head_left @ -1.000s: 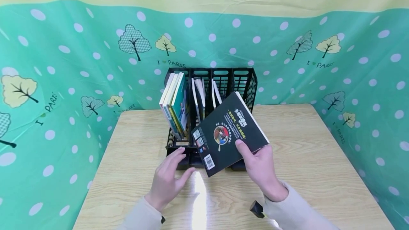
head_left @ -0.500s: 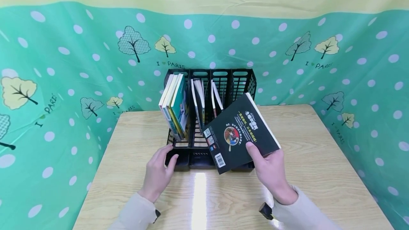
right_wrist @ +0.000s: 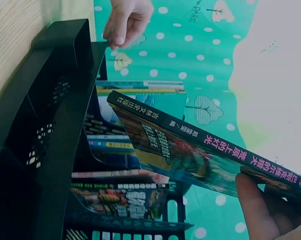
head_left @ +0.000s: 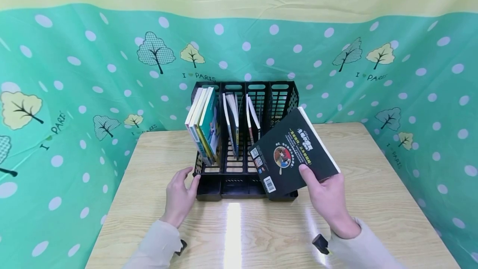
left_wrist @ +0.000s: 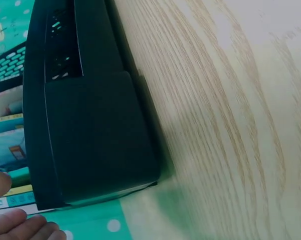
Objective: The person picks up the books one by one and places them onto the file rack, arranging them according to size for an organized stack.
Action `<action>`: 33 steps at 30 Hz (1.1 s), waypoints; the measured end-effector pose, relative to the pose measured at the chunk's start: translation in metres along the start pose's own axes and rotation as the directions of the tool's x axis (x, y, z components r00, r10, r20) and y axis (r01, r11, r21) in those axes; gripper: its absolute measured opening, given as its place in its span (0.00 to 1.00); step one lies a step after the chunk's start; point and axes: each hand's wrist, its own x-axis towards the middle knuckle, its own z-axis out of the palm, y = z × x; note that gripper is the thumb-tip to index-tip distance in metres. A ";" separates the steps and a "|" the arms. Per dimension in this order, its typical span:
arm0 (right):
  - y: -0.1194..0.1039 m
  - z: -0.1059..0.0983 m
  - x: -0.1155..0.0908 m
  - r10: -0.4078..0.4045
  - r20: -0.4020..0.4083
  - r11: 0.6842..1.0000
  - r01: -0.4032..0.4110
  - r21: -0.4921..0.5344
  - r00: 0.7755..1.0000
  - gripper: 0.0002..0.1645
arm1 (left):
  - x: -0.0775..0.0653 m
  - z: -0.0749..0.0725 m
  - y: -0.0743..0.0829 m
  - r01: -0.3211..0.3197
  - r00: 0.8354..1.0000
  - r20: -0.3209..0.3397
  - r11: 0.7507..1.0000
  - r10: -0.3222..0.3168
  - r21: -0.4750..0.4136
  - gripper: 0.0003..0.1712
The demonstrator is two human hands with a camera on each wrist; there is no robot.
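My right hand (head_left: pixel 328 194) grips a dark-covered book (head_left: pixel 280 155) by its lower right corner, thumb on the back cover. Tilted, the book hangs in front of the right compartments of a black book rack (head_left: pixel 209 195), hiding part of them. The right wrist view shows its spine and its colourful other cover (right_wrist: pixel 190 160). My left hand (head_left: pixel 179 198) holds the rack's front left corner between thumb and fingers; in the left wrist view only fingertips (left_wrist: pixel 20 225) show beside the rack. Several books (head_left: pixel 203 123) lean in the leftmost compartment.
Thinner books (head_left: pixel 231 119) stand in the second compartment, and more books (head_left: pixel 252 115) in the third. A light wooden table (head_left: pixel 157 157) carries the rack. Green dotted cloth (head_left: pixel 112 45) hangs behind and at both sides.
My right hand has carried the dark book to the right, uncovering more of the rack's middle. My left hand has moved left from the rack's front to its front left corner.
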 end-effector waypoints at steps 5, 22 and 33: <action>-0.002 -0.006 -0.001 0.009 -0.002 1.000 -0.009 -0.015 1.000 0.27 | 0.003 0.002 -0.003 0.161 0.986 0.053 0.985 -0.158 -0.063 0.17; 0.005 -0.021 0.003 -0.093 -0.005 0.982 0.091 -0.167 0.996 0.28 | 0.009 0.012 -0.008 0.451 0.891 0.147 0.875 -0.429 -0.178 0.16; 0.010 -0.025 0.010 -0.170 -0.008 0.955 0.162 -0.249 0.985 0.29 | 0.013 0.016 -0.007 0.522 0.851 0.184 0.832 -0.492 -0.190 0.18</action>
